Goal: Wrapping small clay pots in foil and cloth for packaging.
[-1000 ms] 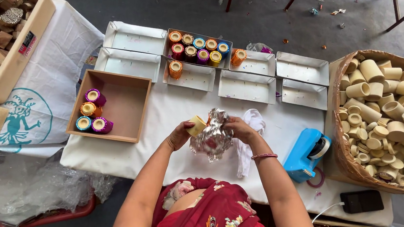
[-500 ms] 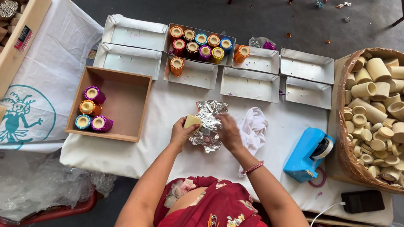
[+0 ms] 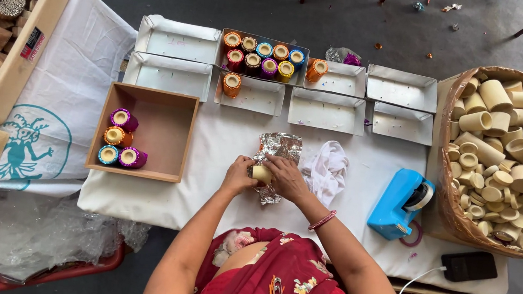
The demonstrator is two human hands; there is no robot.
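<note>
At the near middle of the white-covered table (image 3: 225,131), the left hand (image 3: 238,175) and right hand (image 3: 285,178) both grasp a small cream cylinder (image 3: 262,174) lying on a crinkled silver foil sheet (image 3: 278,150). The thin foil may tear or wrinkle under tight fingers.
</note>
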